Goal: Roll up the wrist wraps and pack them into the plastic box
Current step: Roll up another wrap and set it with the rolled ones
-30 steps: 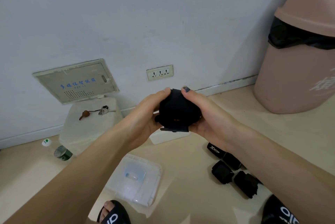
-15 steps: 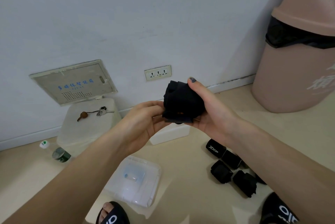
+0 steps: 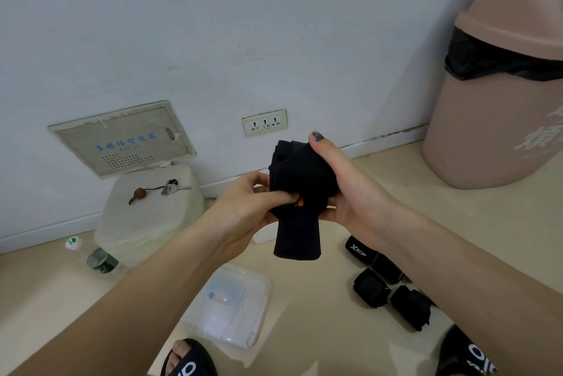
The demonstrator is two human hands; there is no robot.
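Both my hands hold a black wrist wrap (image 3: 300, 180) in mid air, partly rolled into a thick bundle. My right hand (image 3: 350, 189) cups the roll from the right, thumb on top. My left hand (image 3: 243, 211) pinches its lower left side by a small orange mark. A loose flat end hangs down below the roll. On the floor at the right lie several rolled black wraps (image 3: 387, 284), one with white lettering. A clear plastic box lid (image 3: 227, 305) lies on the floor below my hands. A white plastic box (image 3: 265, 234) shows partly behind the wrap.
A pink bin (image 3: 499, 95) with a black liner stands at the right by the wall. A white container (image 3: 149, 217) with keys on it sits at the left, a bottle (image 3: 94, 256) beside it. My feet in black slippers (image 3: 189, 360) are at the bottom edge.
My left hand has moved back onto the wrap and pinches it. A flat end of the wrap has come loose and hangs down below the roll.
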